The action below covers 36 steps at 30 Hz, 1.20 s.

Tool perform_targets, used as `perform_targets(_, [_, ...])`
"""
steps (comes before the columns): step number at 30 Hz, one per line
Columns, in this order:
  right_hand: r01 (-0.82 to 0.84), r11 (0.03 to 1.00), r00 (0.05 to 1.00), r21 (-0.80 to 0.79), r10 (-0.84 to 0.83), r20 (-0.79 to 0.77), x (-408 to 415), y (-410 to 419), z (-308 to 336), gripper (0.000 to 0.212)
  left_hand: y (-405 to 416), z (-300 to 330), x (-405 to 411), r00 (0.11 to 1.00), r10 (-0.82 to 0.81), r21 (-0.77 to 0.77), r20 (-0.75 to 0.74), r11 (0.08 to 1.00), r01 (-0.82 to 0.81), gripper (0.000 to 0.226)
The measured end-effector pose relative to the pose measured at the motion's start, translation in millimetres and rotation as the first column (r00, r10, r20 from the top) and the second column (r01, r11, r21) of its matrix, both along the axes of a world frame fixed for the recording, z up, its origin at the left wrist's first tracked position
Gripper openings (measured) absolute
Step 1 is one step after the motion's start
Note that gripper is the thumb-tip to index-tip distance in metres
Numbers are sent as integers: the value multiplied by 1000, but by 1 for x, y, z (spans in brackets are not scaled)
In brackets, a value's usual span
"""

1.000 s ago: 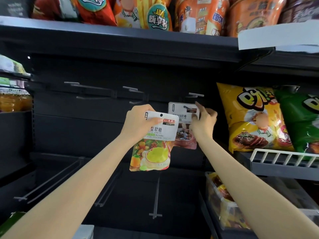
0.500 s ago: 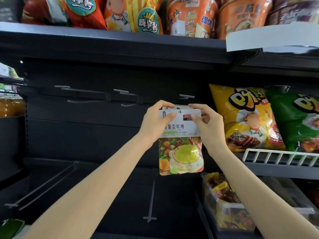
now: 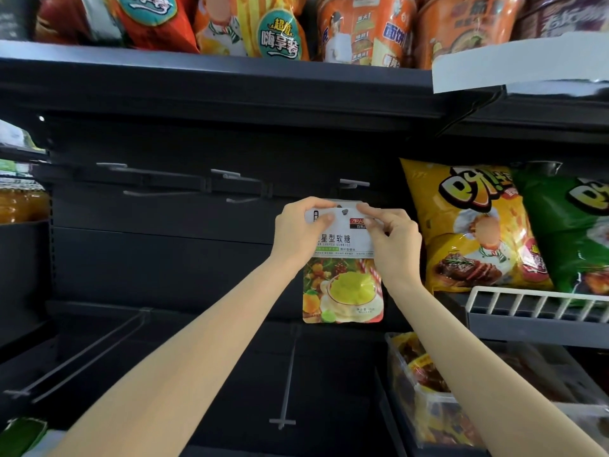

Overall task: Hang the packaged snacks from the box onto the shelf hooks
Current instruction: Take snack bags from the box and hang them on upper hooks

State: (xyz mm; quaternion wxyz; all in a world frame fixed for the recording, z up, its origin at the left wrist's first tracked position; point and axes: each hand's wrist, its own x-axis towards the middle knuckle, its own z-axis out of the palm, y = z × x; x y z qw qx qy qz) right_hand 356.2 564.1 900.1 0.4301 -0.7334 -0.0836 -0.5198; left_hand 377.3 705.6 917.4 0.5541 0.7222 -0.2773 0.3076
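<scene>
Left hand [image 3: 301, 234] and right hand [image 3: 393, 240] both pinching white top edge of gummy candy pouch [image 3: 342, 285], fingers clamped on it, pouch upright just below rightmost shelf hook [image 3: 354, 183], yellow chip bag [image 3: 468, 225] to right

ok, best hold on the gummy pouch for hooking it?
Pinch the flat white header of the gummy pouch at both top corners, coming from the front, as the left hand and right hand do. That leaves its central hang hole clear.

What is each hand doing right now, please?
Left hand: pinching the top left of the gummy packet.
Right hand: pinching the packet's top right.
</scene>
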Motion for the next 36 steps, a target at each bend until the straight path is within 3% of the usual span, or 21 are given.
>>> perform_targets(6, [172, 974, 983, -149, -180, -43, 15, 0, -1, 36, -9, -7, 21, 965, 226, 163, 130, 956, -246, 34])
perform_targets(13, [228, 883, 935, -411, -317, -162, 48, -6, -7, 63, -16, 2, 51, 977, 209, 413, -34, 893, -176, 61])
perform_targets(18, [217, 871, 907, -440, -346, -239, 57, -4, -5, 67, -19, 4, 66, 972, 231, 474, -47, 862, -182, 67])
perform_targets(23, [317, 843, 888, -434, -425, -177, 50, 0, -6, 63, -17, 2, 63, 967, 254, 484, -22, 849, -212, 67])
perform_targets(27, [278, 901, 935, -333, -334, -123, 31, 7, -12, 40, -9, -2, 41, 946, 297, 395, 129, 860, -324, 50])
perform_targets(31, [40, 960, 976, -276, -97, -197, 11, 25, -21, 25, 11, -13, 9, 901, 350, 345, 257, 837, -424, 26])
perform_targets(36, [-209, 942, 963, -263, 151, -224, -11, 72, -32, 18, 63, -41, -28, 825, 473, 335, 309, 758, -560, 18])
